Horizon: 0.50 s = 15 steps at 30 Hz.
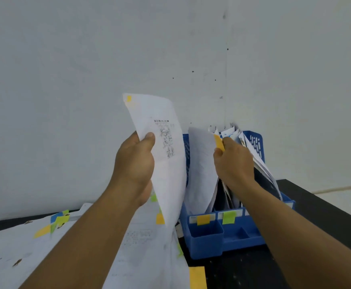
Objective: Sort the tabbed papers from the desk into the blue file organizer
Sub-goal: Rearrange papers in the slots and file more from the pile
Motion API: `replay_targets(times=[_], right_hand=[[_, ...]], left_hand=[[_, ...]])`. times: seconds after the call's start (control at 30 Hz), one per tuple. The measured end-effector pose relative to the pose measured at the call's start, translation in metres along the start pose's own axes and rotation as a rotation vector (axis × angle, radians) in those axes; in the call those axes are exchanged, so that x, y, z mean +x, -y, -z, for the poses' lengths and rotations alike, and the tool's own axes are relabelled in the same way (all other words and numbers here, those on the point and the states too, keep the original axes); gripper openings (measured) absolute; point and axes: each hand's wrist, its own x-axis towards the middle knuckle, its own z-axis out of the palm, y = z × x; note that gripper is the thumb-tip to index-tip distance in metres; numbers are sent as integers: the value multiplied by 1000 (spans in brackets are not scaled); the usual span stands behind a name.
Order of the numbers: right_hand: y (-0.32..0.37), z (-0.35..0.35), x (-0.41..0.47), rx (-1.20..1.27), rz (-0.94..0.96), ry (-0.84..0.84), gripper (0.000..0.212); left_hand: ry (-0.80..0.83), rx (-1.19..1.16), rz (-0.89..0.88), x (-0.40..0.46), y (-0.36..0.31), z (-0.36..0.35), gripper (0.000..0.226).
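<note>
My left hand (136, 161) grips a white printed sheet (166, 170) upright, with a yellow tab at its top left corner. It hangs just left of the blue file organizer (218, 236). My right hand (233, 163) pinches the yellow tab (219, 142) of a white paper (199, 170) standing in the organizer's left slot. That slot's front carries a yellow label (203, 219); the slot beside it has a green label (229, 217). More papers fill the slots to the right, partly hidden by my right hand.
Several white papers with yellow, green and blue tabs (49, 224) are spread over the black desk (316, 209) at the left. A yellow tab (197, 277) lies near the front edge. A white wall stands close behind the organizer.
</note>
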Motion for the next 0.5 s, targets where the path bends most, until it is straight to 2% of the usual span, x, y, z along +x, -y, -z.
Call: replay_targets(times=[0.17, 0.37, 0.5], right_hand=[[-3, 4, 1, 36, 4, -3, 15], [-5, 4, -4, 72, 20, 28, 20], [-5, 1, -4, 128, 18, 31, 25]], left_hand=[[21, 49, -30, 25, 9, -37, 32], [-98, 164, -36, 54, 40, -63, 31], [-80, 246, -45, 66, 66, -72, 40]])
